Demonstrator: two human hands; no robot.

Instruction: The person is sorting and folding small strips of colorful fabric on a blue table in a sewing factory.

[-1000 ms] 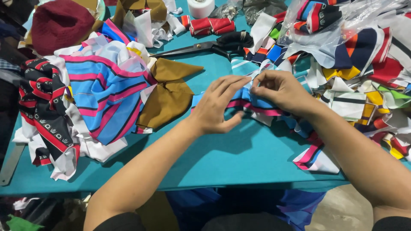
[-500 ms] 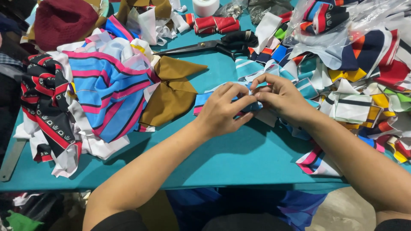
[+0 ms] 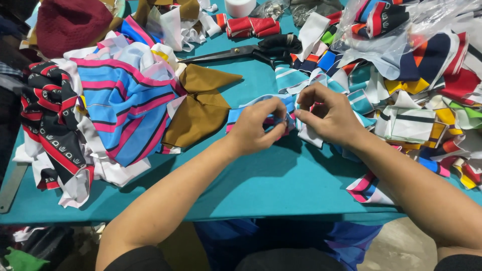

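— So, how do your hands sit right now?

— Your left hand [image 3: 256, 128] comes in from the lower left, forearm angled across the teal tabletop [image 3: 281, 185], knuckles up, fingers curled with the thumb tucked under. Your right hand [image 3: 329, 115] reaches in from the lower right, wrist bent, fingers hooked downward toward the left one. The two almost meet, fingertips just apart.

— And what do you hold?

— Both hands pinch the narrow blue strip of fabric with pink and dark stripes [image 3: 236, 114]. Your left thumb and fingers are pressed together on its middle; your right fingertips close on the end just beside them. The strip runs between the grips, and its free end pokes out left of your left hand, lying on the table.

— What lies about it?

— To the left, a folded brown cloth piece [image 3: 201, 108] lies near the strip's free end, and beyond that a heap of blue-and-pink striped fabric [image 3: 125, 108]. Behind your hands, long dark scissors [image 3: 241, 51] rest on the table. To the right, a jumble of multicoloured fabric scraps [image 3: 416, 110] crowds close to your right hand.
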